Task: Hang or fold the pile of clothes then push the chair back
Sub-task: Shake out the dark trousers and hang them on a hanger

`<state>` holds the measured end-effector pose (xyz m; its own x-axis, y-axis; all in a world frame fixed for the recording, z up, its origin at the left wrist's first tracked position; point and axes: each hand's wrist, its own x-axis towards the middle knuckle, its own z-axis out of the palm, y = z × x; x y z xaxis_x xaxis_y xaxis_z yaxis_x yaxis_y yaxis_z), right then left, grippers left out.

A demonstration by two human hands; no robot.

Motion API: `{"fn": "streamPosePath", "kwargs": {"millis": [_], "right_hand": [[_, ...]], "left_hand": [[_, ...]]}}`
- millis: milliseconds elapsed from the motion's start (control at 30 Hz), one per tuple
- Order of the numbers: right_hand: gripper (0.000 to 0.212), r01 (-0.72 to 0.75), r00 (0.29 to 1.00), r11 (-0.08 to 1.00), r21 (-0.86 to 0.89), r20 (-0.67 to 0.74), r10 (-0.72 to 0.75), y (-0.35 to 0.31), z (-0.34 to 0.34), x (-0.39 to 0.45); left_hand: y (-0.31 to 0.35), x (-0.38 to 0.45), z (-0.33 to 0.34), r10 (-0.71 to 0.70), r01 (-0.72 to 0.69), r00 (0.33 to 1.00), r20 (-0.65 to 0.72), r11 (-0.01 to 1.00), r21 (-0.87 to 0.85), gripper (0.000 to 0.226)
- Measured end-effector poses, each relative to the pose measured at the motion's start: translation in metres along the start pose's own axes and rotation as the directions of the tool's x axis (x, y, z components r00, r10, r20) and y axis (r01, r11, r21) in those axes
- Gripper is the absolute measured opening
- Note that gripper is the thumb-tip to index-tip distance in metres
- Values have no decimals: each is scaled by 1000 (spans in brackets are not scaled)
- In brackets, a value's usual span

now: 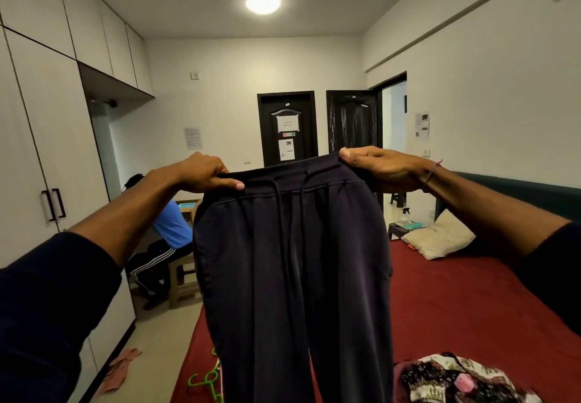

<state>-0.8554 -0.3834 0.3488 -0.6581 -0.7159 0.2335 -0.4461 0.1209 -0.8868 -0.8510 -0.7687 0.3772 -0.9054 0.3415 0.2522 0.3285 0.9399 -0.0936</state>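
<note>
Dark navy drawstring trousers (295, 277) hang in front of me above the bed. My left hand (201, 173) pinches the left end of the waistband. My right hand (380, 165) grips the right end at the same height. The legs hang straight down and hide the middle of the bed. A patterned dark and white garment (452, 377) lies on the red bedsheet (471, 302) at the lower right. Green hangers (207, 380) lie at the bed's left edge.
A person in a blue shirt (171, 229) sits on a beige stool (182, 280) at the left. White wardrobes (41, 138) line the left wall. A cream pillow (440, 239) lies at the bed's head. A pink cloth (121, 368) lies on the floor.
</note>
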Motion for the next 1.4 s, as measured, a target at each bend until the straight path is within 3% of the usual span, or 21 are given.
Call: {"fn": "streamPosePath", "kwargs": {"millis": [67,133,200,267,333,400,467,533,633,767,833,1033,1200,1333,1400], "right_hand": [[45,-62,995,998,5,84,62,0,3,3],[44,-146,967,958,-246,170,191,-1,5,8],[44,-209,929,738,-641,106,355,-2,5,15],[51,-232,921,444,-865,-49,387,1,3,24],[57,-224,950,232,-947,-158,269,3,0,33],[60,-246,966,104,-964,-236,105,3,-7,39],[59,-294,956,67,-953,-295,2,0,-13,42],[62,-342,935,44,-939,-344,-88,-4,-17,46],[72,-366,894,121,-923,-384,-231,-8,-20,53],[48,-284,919,72,-956,-293,-263,-16,-27,57],[46,-254,923,75,-964,-265,-280,-19,-29,57],[52,-285,913,-13,-958,-268,-309,-21,-31,61],[50,-228,934,61,-972,-235,-270,-20,-31,61],[44,-175,919,-120,-977,-119,-376,-17,-35,60],[40,-145,932,-96,-985,-103,-347,-16,-34,62]], "left_hand": [[-6,5,-1,64,-63,998,2,977,206,71],[-12,4,-3,107,-101,994,0,935,340,60],[-20,4,-3,111,-89,994,-22,886,456,49],[-25,6,-1,91,-62,995,-32,855,515,45],[-29,8,2,89,-53,995,-41,840,540,56],[-34,7,3,132,-47,984,-121,843,536,84],[-35,3,3,184,-11,946,-265,838,545,95],[-32,0,0,226,44,903,-364,796,604,93],[-21,-2,-7,175,182,883,-435,727,662,91],[-12,-4,-16,97,312,853,-512,693,650,77],[-11,-5,-16,67,341,844,-532,699,629,74],[-11,-6,-13,59,270,844,-533,812,517,67],[-11,2,-8,-13,244,822,-570,911,331,65],[-9,5,-3,-45,224,806,-591,946,234,49],[-8,7,-4,-27,213,835,-549,937,277,54]]}}
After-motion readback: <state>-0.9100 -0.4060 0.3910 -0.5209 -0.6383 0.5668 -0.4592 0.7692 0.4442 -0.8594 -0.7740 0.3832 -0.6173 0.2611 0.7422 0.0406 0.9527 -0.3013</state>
